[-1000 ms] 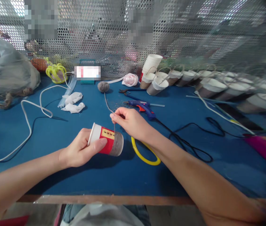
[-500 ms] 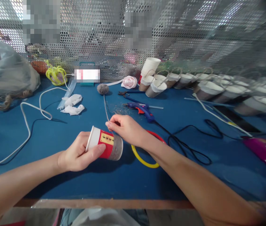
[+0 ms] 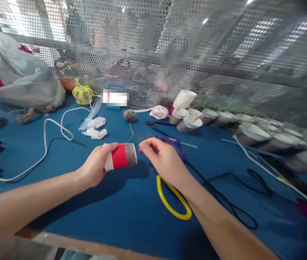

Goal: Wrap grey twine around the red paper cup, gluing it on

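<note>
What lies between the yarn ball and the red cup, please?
In the head view, a grey yarn strand runs between them across the blue tabletop.

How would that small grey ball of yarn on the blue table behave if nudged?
The small grey ball of yarn would probably roll, being roundish. It looks soft and light, judging by its wound strands. The grey strand leading off it might unwind.

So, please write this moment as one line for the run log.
left hand: holds paper cup sideways | right hand: beside cup's yarn-wrapped end, grip unclear | beyond: gray yarn ball; glue gun, partly hidden
</note>
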Demonstrator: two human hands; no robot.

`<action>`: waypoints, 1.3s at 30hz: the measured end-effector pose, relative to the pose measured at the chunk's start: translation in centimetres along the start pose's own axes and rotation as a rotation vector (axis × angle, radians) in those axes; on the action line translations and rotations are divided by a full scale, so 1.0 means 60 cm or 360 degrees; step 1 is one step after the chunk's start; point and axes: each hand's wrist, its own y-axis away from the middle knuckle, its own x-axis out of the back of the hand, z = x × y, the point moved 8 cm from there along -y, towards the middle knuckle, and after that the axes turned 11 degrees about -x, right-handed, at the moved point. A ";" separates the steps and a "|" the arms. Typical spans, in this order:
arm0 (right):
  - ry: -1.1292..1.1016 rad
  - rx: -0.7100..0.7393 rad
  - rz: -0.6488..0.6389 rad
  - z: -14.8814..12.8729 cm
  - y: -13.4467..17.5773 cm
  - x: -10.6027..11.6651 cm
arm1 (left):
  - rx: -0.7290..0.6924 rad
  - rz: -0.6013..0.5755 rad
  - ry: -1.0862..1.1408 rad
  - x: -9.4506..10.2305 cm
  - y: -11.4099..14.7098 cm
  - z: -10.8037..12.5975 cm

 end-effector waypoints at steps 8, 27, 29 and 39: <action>0.0003 0.0121 0.0059 -0.023 0.029 -0.023 | -0.0065 -0.0078 -0.0014 -0.005 0.002 -0.006; 0.0045 0.0100 0.0171 -0.020 0.029 -0.018 | -0.0153 -0.0192 -0.0214 -0.011 0.008 0.000; 0.0041 0.0092 0.0177 -0.021 0.029 -0.018 | -0.0148 -0.0188 -0.0230 -0.011 0.008 0.000; 0.0034 0.0057 0.0163 -0.019 0.027 -0.020 | -0.0131 -0.0192 -0.0227 -0.010 0.007 -0.003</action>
